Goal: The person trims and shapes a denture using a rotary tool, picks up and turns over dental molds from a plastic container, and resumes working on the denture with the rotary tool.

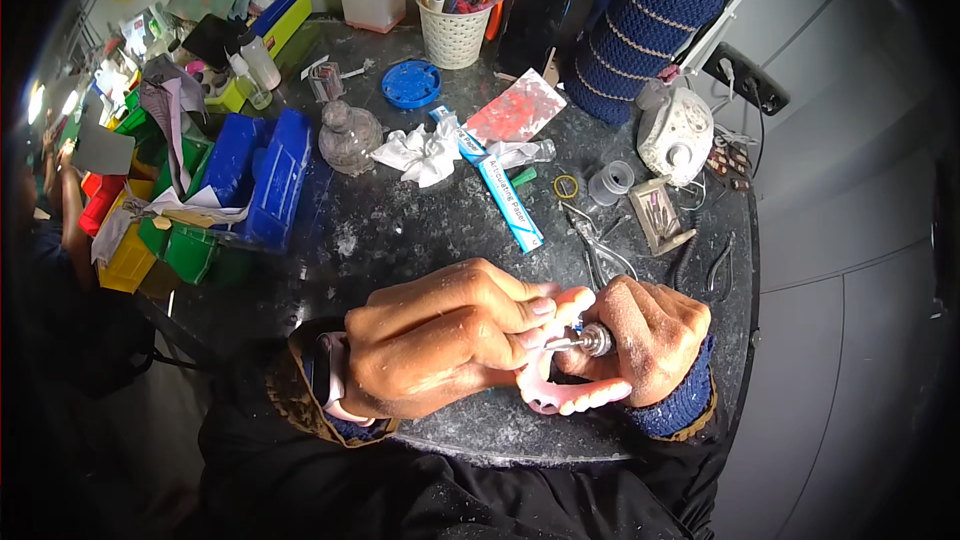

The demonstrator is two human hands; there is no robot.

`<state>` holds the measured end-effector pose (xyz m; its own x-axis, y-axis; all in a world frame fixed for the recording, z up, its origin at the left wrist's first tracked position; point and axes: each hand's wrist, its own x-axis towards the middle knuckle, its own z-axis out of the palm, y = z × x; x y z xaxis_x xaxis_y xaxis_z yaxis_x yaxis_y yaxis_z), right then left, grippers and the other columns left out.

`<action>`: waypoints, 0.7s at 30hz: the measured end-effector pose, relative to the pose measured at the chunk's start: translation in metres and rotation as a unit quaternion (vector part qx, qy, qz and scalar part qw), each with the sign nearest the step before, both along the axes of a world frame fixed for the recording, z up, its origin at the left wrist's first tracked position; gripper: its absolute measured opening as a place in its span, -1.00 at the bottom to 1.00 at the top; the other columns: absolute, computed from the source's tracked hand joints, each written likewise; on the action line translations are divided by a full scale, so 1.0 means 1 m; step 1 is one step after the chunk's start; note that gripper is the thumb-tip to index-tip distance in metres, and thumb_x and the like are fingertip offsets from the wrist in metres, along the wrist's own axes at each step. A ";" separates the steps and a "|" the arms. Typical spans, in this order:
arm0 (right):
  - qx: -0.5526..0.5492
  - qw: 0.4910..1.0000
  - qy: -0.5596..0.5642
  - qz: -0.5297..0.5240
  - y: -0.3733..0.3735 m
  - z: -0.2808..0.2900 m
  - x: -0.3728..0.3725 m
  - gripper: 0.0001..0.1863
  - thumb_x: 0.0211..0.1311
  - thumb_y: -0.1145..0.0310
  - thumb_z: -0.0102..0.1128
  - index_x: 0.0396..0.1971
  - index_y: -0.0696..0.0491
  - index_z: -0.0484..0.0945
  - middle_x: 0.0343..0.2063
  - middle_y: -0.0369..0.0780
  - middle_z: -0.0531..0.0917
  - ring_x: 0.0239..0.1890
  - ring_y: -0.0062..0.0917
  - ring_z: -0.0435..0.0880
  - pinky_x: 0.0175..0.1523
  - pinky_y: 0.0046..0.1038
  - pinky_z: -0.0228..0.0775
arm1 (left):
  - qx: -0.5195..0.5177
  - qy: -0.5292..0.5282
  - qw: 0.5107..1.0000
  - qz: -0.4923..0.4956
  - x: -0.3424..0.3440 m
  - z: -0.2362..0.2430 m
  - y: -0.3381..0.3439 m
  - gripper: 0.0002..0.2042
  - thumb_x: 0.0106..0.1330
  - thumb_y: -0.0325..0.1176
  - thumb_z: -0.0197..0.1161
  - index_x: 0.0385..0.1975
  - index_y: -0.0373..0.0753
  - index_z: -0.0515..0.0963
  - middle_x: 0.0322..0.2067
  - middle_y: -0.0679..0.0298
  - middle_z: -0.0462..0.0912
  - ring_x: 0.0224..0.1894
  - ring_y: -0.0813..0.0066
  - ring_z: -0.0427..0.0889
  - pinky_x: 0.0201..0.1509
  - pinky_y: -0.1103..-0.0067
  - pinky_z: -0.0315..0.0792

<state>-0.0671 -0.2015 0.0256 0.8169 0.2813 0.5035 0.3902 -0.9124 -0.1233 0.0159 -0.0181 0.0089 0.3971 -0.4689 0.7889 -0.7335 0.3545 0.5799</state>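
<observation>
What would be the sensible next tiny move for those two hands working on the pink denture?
Probably ease the rotary handpiece a little along the edge of the pink denture. The right hand grips the tool with its tip against the denture, and the left hand pinches the denture steady right beside it, so only a short slide looks safe.

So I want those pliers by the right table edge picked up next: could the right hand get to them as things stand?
Probably not right away. The right hand is closed around a metal handpiece working on the pink denture. The path to the pliers looks open, just beyond that hand, but the tool would have to be set down first.
</observation>
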 end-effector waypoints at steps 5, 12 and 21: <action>-0.020 0.999 -0.006 0.034 -0.003 0.006 0.002 -0.67 -0.18 0.12 0.30 -0.64 0.00 0.36 -0.74 -0.33 0.34 -0.76 -0.57 0.42 -0.70 -0.54 0.23 | -0.011 0.003 1.000 0.007 -0.001 -0.003 -0.001 -0.75 -0.22 -0.64 0.43 -0.67 -0.41 0.41 -0.47 0.05 0.57 -0.33 0.22 0.66 -0.17 0.39 0.62; -0.007 1.000 -0.013 0.024 -0.004 -0.001 0.005 -0.65 -0.21 0.08 0.31 -0.64 0.00 0.38 -0.74 -0.34 0.35 -0.78 -0.59 0.41 -0.70 -0.55 0.21 | 0.001 -0.002 1.000 0.002 -0.001 -0.003 0.001 -0.76 -0.20 -0.64 0.42 -0.66 -0.42 0.42 -0.46 0.04 0.57 -0.31 0.21 0.65 -0.15 0.37 0.62; -0.019 0.999 0.006 0.030 -0.003 0.007 0.003 -0.51 -0.27 -0.08 0.32 -0.70 0.04 0.36 -0.78 -0.29 0.36 -0.77 -0.47 0.42 -0.66 -0.49 0.24 | 0.007 -0.008 1.000 -0.002 -0.001 -0.002 0.000 -0.76 -0.19 -0.63 0.43 -0.65 -0.41 0.42 -0.44 0.05 0.56 -0.30 0.21 0.65 -0.14 0.37 0.62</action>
